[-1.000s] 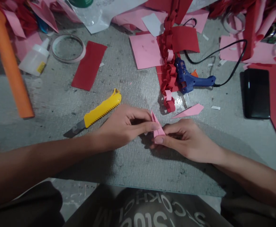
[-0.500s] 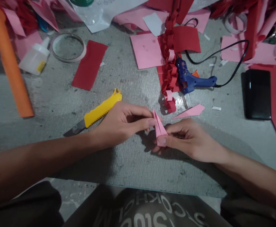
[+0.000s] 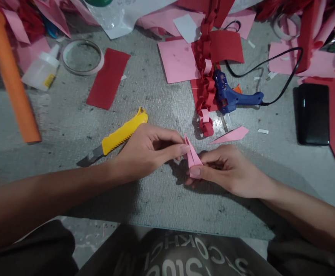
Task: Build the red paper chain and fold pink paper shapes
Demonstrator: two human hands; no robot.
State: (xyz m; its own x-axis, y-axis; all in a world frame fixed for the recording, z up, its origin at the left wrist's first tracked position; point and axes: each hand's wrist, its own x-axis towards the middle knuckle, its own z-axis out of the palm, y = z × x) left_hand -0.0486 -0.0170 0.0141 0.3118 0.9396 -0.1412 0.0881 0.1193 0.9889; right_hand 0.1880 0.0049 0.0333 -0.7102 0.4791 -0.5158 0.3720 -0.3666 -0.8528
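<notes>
Between my hands is a small piece of folded pink paper (image 3: 194,158), narrow at the top and wider at the bottom, with a crease down its middle. My left hand (image 3: 152,149) pinches its upper left edge between thumb and forefinger. At the wide lower end, my right hand (image 3: 230,168) grips it with the thumb on top and the fingers behind. A second folded pink paper piece (image 3: 232,135), also pointed, lies just above my right hand. Right beside my left hand rests a yellow utility knife (image 3: 124,132) with its blade out toward the lower left.
A blue glue gun (image 3: 236,96) with a black cord lies beside a red and pink paper chain (image 3: 206,88). Further left are a red paper rectangle (image 3: 109,78), a tape roll (image 3: 66,57), a glue bottle (image 3: 39,73) and an orange roll (image 3: 20,99). A black phone-like object (image 3: 313,114) is at right.
The folded pink paper's tip has shifted very slightly down and left, with its folds a little differently set between my fingers. Both hands keep nearly the same place and grip.
</notes>
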